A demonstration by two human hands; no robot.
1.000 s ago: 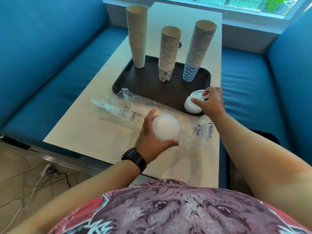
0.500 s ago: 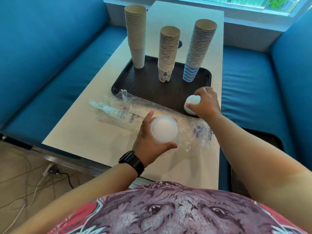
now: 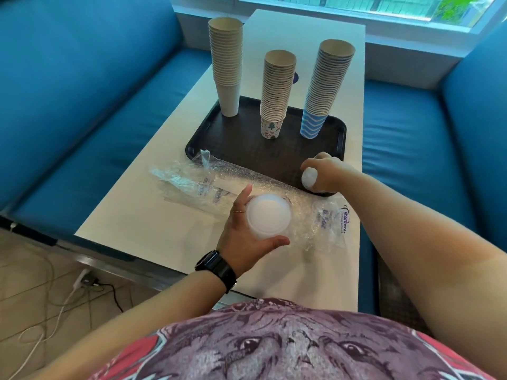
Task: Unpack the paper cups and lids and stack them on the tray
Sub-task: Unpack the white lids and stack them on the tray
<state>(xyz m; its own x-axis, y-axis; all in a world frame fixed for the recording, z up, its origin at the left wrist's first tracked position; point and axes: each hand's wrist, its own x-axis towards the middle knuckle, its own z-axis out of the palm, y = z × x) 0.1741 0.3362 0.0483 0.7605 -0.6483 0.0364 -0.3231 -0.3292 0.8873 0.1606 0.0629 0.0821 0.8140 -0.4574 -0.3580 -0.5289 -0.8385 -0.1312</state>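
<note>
Three tall cup stacks stand on the black tray: a plain beige stack at the left, a tree-patterned stack in the middle, a blue wavy stack at the right. My left hand grips a stack of white plastic lids over the table in front of the tray. My right hand curls over a smaller pile of white lids at the tray's near right corner.
Empty clear plastic sleeves lie crumpled across the white table between me and the tray. Blue sofa seats flank the table on both sides. Cables and a power strip lie on the floor at lower left.
My right hand has closed down over the lid pile at the tray corner, hiding most of it. My left hand has held the lid stack nearly still.
</note>
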